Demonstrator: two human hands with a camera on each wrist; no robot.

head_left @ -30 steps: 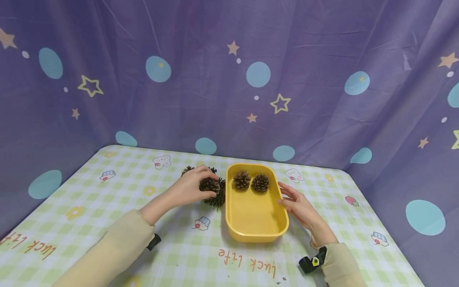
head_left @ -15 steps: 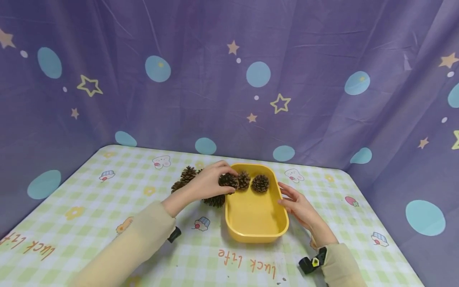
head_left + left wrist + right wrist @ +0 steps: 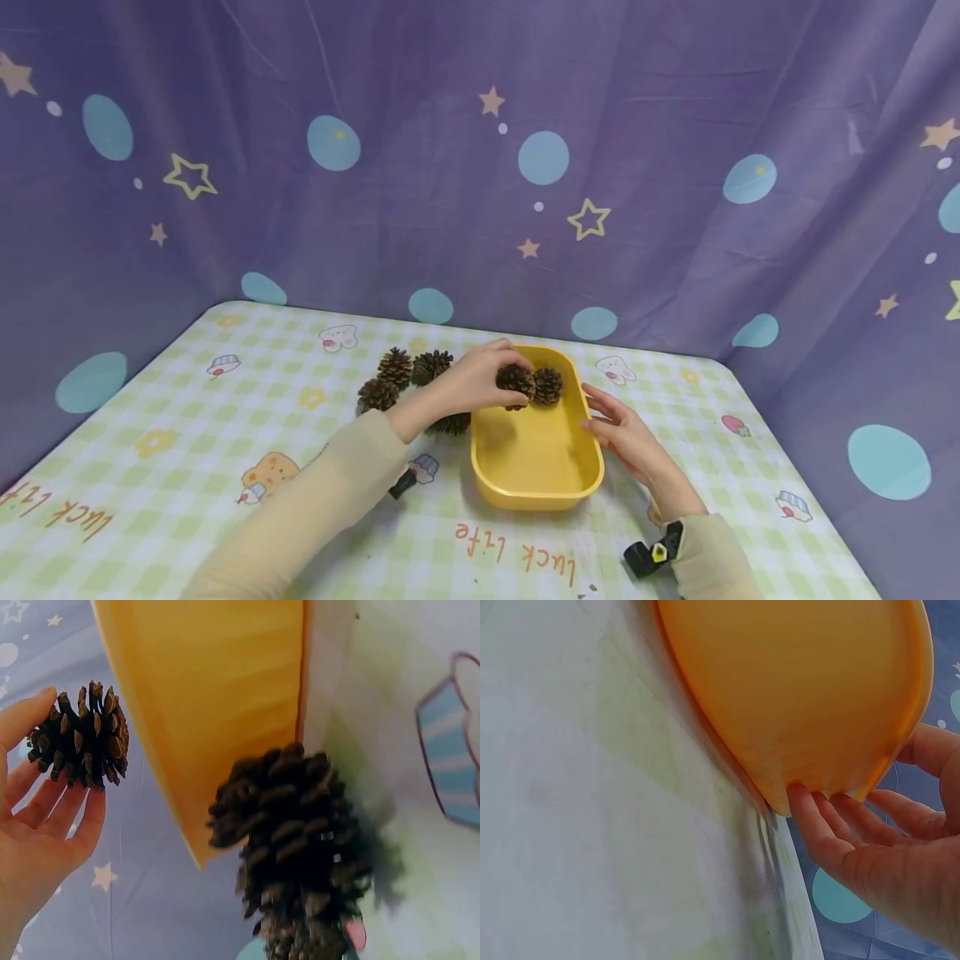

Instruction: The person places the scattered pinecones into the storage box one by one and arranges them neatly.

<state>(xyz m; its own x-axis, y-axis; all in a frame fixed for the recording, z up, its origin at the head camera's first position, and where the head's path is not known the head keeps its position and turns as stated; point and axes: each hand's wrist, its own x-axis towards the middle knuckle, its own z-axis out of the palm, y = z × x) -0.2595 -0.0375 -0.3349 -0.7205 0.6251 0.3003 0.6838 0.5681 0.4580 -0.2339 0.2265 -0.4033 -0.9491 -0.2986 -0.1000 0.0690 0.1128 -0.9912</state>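
My left hand (image 3: 478,379) pinches a brown pine cone (image 3: 515,381) between thumb and fingers, over the left half of a yellow plastic tub (image 3: 534,500). In the left wrist view the held pine cone (image 3: 79,742) shows its open scales, with the tub wall (image 3: 217,690) beside it. Inside the tub, near its far end, lies another pine cone (image 3: 548,387); the one seen earlier to its left is hidden behind my left hand and its cone. My right hand (image 3: 628,429) rests against the tub's right side, its fingers (image 3: 821,825) extended along the outer wall.
Several pine cones stand left of the tub, among them one at the back (image 3: 395,367) and one farther left (image 3: 377,394). A checked cloth (image 3: 337,558) covers the table. Behind it hangs a purple curtain (image 3: 420,225).
My left hand has carried the pine cone rightward from the group on the table, across the tub's left rim and over its inside. My right hand has stayed at the tub's side.
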